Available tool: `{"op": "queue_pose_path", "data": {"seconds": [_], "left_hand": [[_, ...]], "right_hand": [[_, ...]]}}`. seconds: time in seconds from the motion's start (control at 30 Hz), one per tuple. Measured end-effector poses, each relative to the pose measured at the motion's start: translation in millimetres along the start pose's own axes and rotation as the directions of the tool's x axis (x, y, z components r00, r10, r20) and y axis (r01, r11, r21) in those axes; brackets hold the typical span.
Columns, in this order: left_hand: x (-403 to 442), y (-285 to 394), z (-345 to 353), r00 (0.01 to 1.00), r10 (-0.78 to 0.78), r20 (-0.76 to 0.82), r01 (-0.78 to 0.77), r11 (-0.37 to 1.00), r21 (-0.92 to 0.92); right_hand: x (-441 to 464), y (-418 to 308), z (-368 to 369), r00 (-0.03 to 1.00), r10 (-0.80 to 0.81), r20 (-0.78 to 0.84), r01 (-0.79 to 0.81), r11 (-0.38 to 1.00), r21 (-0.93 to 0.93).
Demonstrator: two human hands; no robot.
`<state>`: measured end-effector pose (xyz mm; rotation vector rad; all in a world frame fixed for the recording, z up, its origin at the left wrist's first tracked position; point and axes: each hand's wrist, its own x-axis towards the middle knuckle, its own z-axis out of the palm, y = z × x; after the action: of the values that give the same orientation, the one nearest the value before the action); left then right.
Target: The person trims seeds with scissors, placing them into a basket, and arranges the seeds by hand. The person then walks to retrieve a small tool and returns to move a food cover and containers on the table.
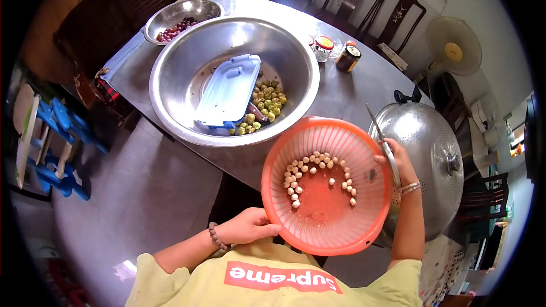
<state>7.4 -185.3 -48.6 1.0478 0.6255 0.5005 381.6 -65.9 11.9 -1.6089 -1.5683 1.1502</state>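
An orange plastic basket (318, 213) is tilted at the table's near edge, holding many small pale round pieces (291, 179) along its inner side. My left hand (250, 226) grips the basket's rim at the lower left, thumb over the edge. At the basket's right rim my right hand (397, 165) is closed around a knife or similar metal tool (391, 159), its pointed end upward. Beyond the basket stands a large steel basin (170, 74) with green round fruits (267, 99) and a blue-edged clear plastic lid (232, 88) inside.
On the grey table (347, 94), a steel bowl (156, 21) of red fruits stands at the far left and jars (348, 57) at the back. A large steel pot lid (421, 131) is right of the basket. Wooden chairs and a fan (454, 51) are behind.
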Motion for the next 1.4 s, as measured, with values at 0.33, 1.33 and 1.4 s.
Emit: {"op": "queue_pose_path", "data": {"seconds": [0.33, 1.33, 1.4], "left_hand": [[6, 33, -5, 0.996, 0.033, 0.086, -0.02, 0.989, -0.147], [33, 163, -101, 0.794, 0.453, -0.406, -0.428, 0.89, 0.157], [35, 162, -108, 0.8, 0.448, -0.4, -0.425, 0.893, 0.15]], "right_hand": [[-100, -2, -18, 0.979, 0.009, -0.204, 0.116, 0.795, 0.595], [-54, -79, 70, 0.771, -0.217, -0.598, 0.578, 0.632, 0.516], [-44, -72, 66, 0.789, -0.179, -0.588, 0.568, 0.578, 0.586]]}}
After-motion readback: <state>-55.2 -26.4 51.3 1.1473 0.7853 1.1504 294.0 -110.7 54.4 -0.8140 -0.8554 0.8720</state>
